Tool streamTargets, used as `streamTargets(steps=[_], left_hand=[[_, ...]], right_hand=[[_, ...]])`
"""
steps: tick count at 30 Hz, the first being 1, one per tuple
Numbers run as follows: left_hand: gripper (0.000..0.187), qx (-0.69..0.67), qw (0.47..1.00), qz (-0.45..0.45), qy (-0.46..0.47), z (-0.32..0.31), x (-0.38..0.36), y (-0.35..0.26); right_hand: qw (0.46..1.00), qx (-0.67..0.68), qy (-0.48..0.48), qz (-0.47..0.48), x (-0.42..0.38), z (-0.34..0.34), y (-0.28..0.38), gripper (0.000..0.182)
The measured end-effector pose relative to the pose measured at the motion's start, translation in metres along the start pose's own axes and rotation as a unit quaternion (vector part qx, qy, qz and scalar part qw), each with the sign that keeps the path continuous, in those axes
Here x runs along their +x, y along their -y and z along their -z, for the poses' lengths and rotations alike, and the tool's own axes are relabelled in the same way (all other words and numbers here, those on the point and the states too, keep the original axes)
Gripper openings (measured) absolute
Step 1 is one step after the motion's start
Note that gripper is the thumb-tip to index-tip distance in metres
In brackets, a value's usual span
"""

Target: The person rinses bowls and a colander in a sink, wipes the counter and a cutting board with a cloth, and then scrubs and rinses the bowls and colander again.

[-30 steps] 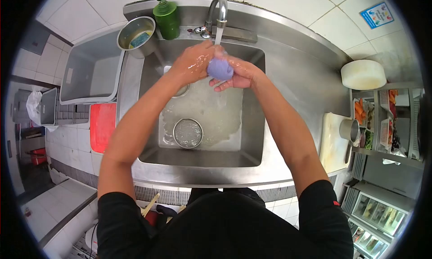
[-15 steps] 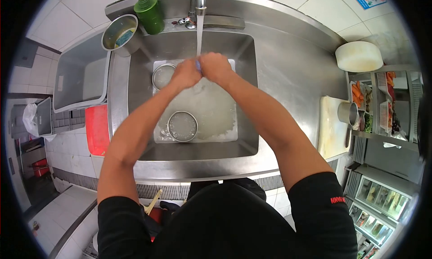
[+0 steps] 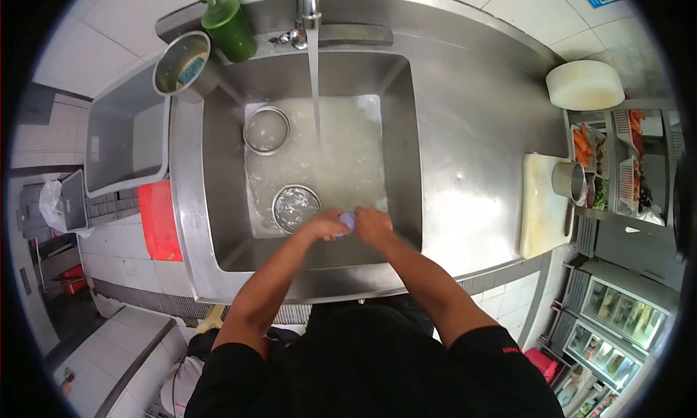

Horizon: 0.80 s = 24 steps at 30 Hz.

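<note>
**Two hands wringing a cloth**

Both the left hand (image 3: 325, 225) and right hand (image 3: 374, 224) were clamped on a purple cloth (image 3: 348, 220) (seemingly mid-squeeze) at the sink's (image 3: 406, 164) near edge. Water from the tap (image 3: 308, 4) ran unattended; the strainer (image 3: 295, 207) sat beside them, so the work looked unfinished.

A small purple cloth (image 3: 349, 220) sits bunched into a tight wad, pressed between the left hand (image 3: 327, 225) and the right hand (image 3: 374, 224), so that only a narrow strip of its pale lilac surface shows in the gap where the two grips meet. It looks wet and crumpled, with no flat edge or corner in view, and most of its bulk is hidden inside the closed fingers. Both grips touch it from opposite sides, the left one covering its left part and the right one its right part.
</note>
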<state>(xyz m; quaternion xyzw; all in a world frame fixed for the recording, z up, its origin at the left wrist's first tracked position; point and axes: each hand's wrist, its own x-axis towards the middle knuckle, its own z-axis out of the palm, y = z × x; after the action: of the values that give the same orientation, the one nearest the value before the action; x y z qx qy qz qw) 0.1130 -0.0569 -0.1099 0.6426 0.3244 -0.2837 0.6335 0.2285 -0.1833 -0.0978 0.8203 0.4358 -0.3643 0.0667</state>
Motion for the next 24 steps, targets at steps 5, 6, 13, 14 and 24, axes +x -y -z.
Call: streamTargets(steps=[5, 6, 13, 14, 24], left_hand=[[0.021, -0.247, 0.900, -0.207, -0.292, 0.222, 0.017, -0.093], [0.015, -0.448, 0.833, -0.206, -0.250, 0.257, 0.026, -0.113], [0.037, -0.542, 0.807, -0.181, -0.146, 0.377, 0.074, -0.151], [0.036, -0.503, 0.821, -0.255, -0.092, 0.412, 0.111, -0.124], [0.041, -0.344, 0.902, -0.242, 0.094, 0.007, -0.039, -0.136]], right_hand=[[0.988, 0.113, 0.099, -0.046, -0.025, 0.030, -0.005, 0.061], [0.982, 0.138, 0.128, -0.011, -0.032, 0.037, -0.007, 0.067], [0.881, 0.458, 0.011, 0.115, -0.059, 0.016, -0.033, 0.079], [0.869, 0.485, 0.001, 0.095, -0.062, 0.015, -0.038, 0.080], [0.691, 0.720, -0.063, 0.023, -0.091, 0.084, -0.060, 0.063]])
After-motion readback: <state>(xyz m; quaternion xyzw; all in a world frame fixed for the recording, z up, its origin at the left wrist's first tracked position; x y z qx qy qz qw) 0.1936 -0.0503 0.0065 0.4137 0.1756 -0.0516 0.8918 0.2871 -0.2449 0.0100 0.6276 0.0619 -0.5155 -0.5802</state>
